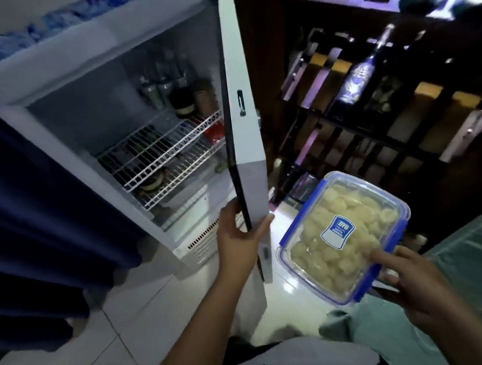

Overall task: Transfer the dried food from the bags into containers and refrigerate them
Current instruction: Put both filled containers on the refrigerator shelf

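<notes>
Clear plastic container, blue-clipped lid on, full of pale dried food (label on top), sits in your right hand, fingers curled around its near end. Your left hand grasps the open fridge door edge; wire shelves inside.

Pale glossy floor tiles catch a bright glare low at six o'clock; a dark blue curtain hangs at nine o'clock. Dim dark wooden shelving fills two o'clock, stocked with bottles; purple light glints along them.
</notes>
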The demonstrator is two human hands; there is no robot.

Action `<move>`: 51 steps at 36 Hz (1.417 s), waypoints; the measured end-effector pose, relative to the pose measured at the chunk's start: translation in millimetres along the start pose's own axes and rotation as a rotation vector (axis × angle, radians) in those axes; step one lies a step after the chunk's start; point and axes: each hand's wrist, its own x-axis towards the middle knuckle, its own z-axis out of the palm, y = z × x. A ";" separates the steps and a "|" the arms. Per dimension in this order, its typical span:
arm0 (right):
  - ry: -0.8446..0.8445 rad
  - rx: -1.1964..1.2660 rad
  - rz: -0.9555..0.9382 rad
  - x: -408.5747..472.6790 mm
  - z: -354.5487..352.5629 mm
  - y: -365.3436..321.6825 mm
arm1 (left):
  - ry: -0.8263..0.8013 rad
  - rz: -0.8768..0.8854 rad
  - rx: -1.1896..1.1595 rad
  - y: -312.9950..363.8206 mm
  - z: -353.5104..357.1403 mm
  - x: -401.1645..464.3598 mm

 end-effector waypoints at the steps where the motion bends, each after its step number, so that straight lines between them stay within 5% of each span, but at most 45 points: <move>1: 0.017 0.013 0.008 -4.1 -13.0 3.8 | -0.029 0.020 0.013 2.4 16.1 -0.6; 13: 0.263 0.190 -0.034 -56.2 -127.8 38.7 | -0.311 0.033 0.069 38.3 175.9 17.7; 24: 0.381 0.277 -0.076 -77.1 -147.3 59.9 | -0.412 -0.105 0.137 51.9 251.9 36.4; 35: 0.263 0.153 -0.026 -44.3 -77.9 38.8 | -1.211 -0.492 0.086 30.3 100.5 -5.1; 44: -0.034 -0.105 0.006 2.3 64.7 -2.9 | -0.768 -0.543 -0.091 4.3 -55.7 29.1; 51: -0.217 -0.192 -0.141 40.6 189.0 -24.0 | -0.404 -0.593 -0.217 -18.2 -140.6 71.3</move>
